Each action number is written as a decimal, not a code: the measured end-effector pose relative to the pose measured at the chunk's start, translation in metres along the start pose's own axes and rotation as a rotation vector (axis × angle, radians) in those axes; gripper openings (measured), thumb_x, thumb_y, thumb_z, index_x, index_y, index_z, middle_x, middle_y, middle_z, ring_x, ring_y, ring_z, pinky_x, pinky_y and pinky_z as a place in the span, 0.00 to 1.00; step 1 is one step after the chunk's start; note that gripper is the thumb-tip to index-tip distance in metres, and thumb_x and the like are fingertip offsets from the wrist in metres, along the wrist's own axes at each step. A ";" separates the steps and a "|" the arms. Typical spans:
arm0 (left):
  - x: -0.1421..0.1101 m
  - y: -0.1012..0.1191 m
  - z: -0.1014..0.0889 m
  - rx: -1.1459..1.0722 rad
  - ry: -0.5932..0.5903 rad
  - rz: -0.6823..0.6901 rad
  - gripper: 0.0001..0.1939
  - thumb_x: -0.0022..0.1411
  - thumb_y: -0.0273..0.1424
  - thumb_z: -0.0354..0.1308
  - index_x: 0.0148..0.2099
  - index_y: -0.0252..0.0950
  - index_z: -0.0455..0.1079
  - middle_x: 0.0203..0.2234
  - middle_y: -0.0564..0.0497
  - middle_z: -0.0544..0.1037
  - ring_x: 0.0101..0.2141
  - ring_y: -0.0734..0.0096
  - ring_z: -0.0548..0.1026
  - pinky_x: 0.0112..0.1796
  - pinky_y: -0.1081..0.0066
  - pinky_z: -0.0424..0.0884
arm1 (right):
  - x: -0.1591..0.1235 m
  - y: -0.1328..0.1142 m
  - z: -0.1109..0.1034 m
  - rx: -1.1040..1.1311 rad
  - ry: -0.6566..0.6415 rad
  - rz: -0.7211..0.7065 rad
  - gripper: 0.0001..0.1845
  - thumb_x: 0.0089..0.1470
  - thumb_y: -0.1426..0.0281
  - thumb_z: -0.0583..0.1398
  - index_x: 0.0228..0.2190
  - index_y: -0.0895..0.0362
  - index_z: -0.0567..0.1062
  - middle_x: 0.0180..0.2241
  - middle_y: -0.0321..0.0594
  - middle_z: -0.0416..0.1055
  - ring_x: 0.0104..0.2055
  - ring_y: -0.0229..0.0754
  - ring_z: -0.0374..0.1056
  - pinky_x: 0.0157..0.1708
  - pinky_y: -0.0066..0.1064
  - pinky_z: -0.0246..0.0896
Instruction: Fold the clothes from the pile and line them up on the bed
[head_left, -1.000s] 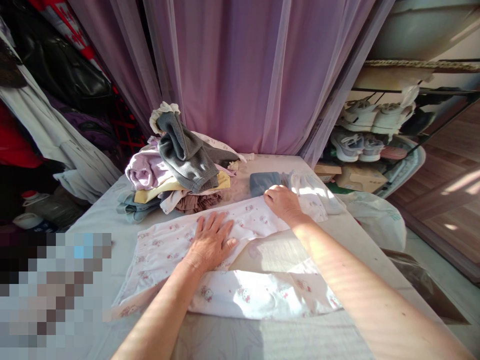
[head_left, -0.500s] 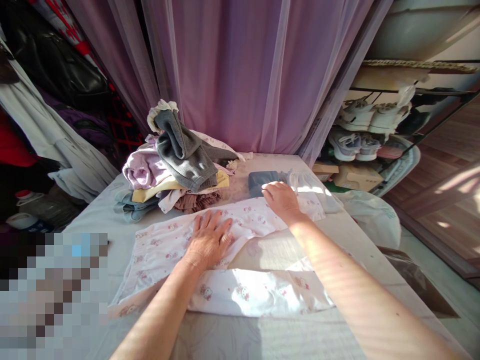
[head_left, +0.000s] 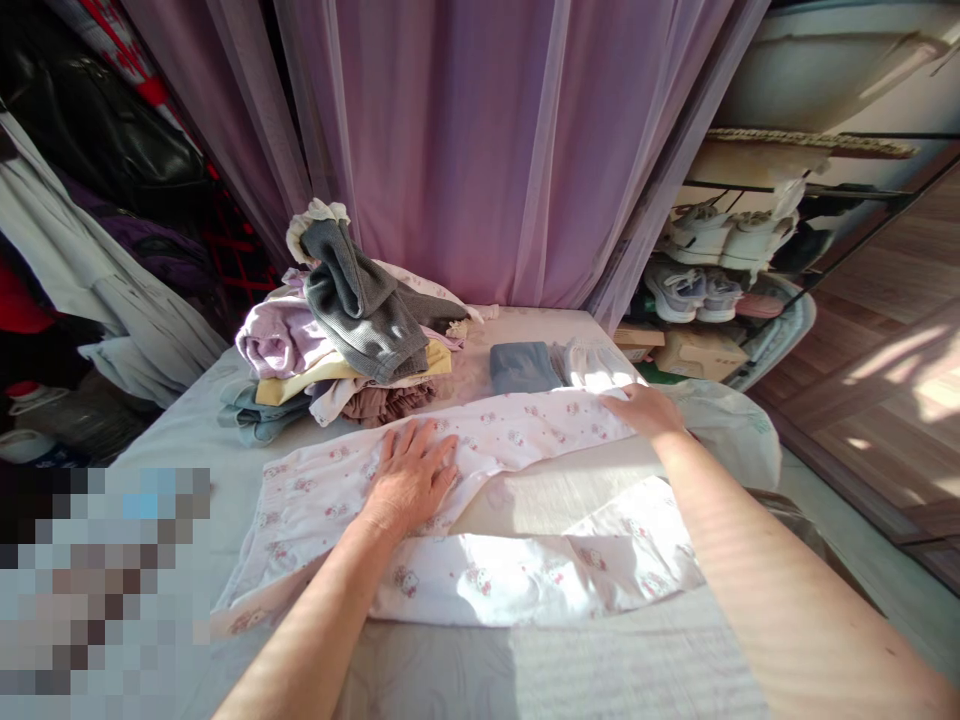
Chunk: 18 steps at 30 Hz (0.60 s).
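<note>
Near the far left edge of the surface (head_left: 600, 660) sits a heaped pile of clothes (head_left: 337, 340). In front of it, the open left hand (head_left: 411, 478) presses flat on a pale pink cartoon-print garment (head_left: 480, 590), which lies folded across the surface's middle. Beyond, a folded blue-grey cloth (head_left: 521, 366) lies apart, and the open right hand (head_left: 643, 410) rests on the garment's far right edge.

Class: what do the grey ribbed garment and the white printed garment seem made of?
The grey ribbed garment looks like matte knit, probably cotton, given its fine ribs. The white printed garment seems thin, soft cotton, given its loose creases; fibre uncertain.
</note>
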<state>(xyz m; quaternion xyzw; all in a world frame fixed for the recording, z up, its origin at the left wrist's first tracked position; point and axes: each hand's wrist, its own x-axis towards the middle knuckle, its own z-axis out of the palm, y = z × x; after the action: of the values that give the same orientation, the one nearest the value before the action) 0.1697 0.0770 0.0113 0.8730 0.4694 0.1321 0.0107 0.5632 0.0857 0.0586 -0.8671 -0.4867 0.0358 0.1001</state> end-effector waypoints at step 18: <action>0.000 0.005 -0.007 0.052 -0.083 -0.059 0.35 0.67 0.51 0.47 0.69 0.38 0.58 0.68 0.42 0.58 0.67 0.43 0.52 0.63 0.38 0.48 | 0.048 -0.049 -0.007 0.057 0.343 0.008 0.23 0.60 0.60 0.52 0.49 0.58 0.74 0.40 0.54 0.76 0.44 0.56 0.70 0.42 0.42 0.61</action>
<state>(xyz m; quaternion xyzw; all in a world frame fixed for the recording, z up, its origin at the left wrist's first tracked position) 0.1722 0.0732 0.0188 0.8634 0.4974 0.0832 0.0112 0.5481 0.1503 0.0778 -0.8592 -0.4578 -0.0988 0.2061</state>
